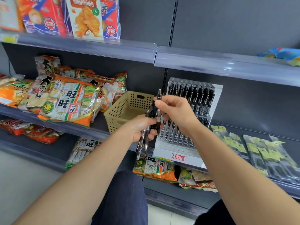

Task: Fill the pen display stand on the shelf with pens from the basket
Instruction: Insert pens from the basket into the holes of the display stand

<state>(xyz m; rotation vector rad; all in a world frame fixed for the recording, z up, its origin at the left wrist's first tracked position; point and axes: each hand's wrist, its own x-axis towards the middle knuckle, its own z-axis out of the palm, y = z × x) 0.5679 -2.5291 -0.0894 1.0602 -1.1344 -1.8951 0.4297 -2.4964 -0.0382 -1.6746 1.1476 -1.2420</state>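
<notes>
Pens (143, 143) are gripped bundled in the left hand (140, 127), one pen (159, 95) being pinched by the right hand (176, 111) before the display stand (164, 149).

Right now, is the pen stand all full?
Not full. The pen stand has black pens in its back rows, but the front rows show empty holes.

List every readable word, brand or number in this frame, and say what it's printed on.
"TOME": front of the pen display stand; the characters beneath are too small to read.
"旺旺", "仙貝": front rice cracker bag.
"大雪饼": bag behind it.
Top-shelf boxes: print too blurred.
</notes>
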